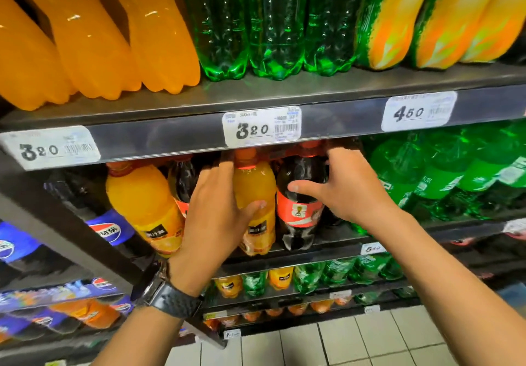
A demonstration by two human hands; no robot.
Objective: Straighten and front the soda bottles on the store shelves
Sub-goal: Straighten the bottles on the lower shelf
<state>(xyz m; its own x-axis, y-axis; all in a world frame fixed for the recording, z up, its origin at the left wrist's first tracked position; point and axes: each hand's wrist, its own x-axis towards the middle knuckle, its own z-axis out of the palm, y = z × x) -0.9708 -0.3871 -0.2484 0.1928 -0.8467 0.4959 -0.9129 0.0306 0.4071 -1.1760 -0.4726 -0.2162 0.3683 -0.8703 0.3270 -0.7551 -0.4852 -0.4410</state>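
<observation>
On the middle shelf an orange juice bottle (256, 189) with an orange cap stands upright; my left hand (216, 217) grips it, fingers behind its left side and thumb across its front. Right beside it stands a dark cola bottle (299, 212) with a red label. My right hand (350, 186) holds that cola bottle, thumb on its front and fingers round its right side. A second orange bottle (142, 200) leans at the left, with another cola bottle (182, 180) behind it.
Green soda bottles (444, 177) fill the shelf to the right. Large orange bottles (99, 38) and green bottles (270, 24) stand on the shelf above, over price tags (262, 126). Blue cola bottles (111, 229) sit left. Lower shelves hold small bottles; tiled floor (355, 343) below.
</observation>
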